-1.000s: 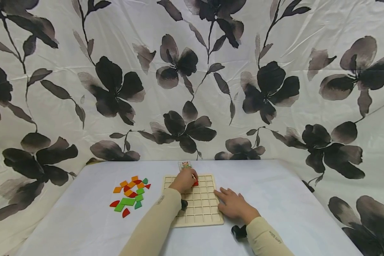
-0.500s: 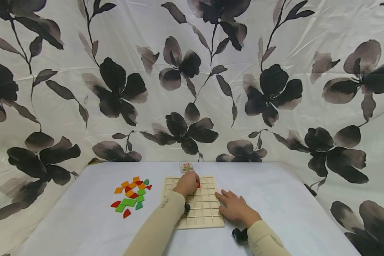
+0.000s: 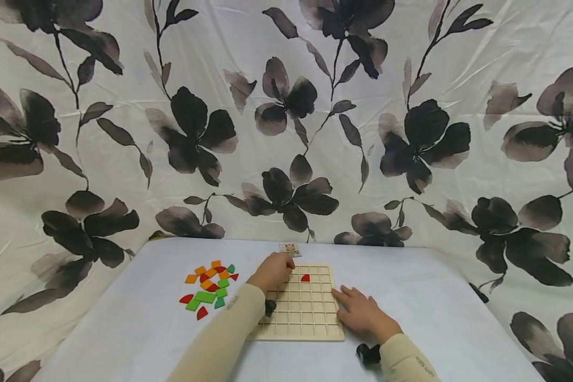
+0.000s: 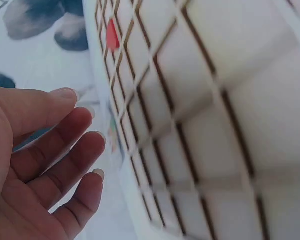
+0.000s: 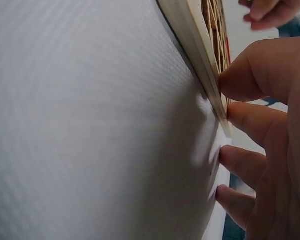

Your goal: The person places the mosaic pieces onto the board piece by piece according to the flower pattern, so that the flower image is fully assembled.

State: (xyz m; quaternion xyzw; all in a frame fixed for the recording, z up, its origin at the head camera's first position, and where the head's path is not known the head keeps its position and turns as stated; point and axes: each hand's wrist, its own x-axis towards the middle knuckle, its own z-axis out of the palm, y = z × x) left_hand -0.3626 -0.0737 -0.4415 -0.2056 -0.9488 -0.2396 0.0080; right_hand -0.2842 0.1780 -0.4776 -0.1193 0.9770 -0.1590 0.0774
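Observation:
A wooden grid board (image 3: 310, 313) lies on the white table. One red quarter-round piece (image 3: 305, 278) sits in a cell near its far side, also seen as a red piece (image 4: 112, 35) in the left wrist view. Just left of that piece, over the board's far left part, is my left hand (image 3: 273, 271); its fingers are loosely bent with nothing between them. My right hand (image 3: 363, 313) lies at the board's right edge. In the right wrist view its thumb and a finger (image 5: 257, 120) touch the board's rim, while other fingers rest on the table.
Left of the board lie several loose flat pieces: orange squares (image 3: 191, 278), green parallelograms (image 3: 205, 297) and red quarter-rounds (image 3: 202, 313). A small pattern card (image 3: 290, 249) lies beyond the board. A flowered cloth (image 3: 248, 122) hangs behind the table (image 3: 425, 297).
The left hand has let go of the red piece and drawn off to its left, leaving it uncovered in the grid. The right hand stays at the board's edge. The head view has swung slightly left.

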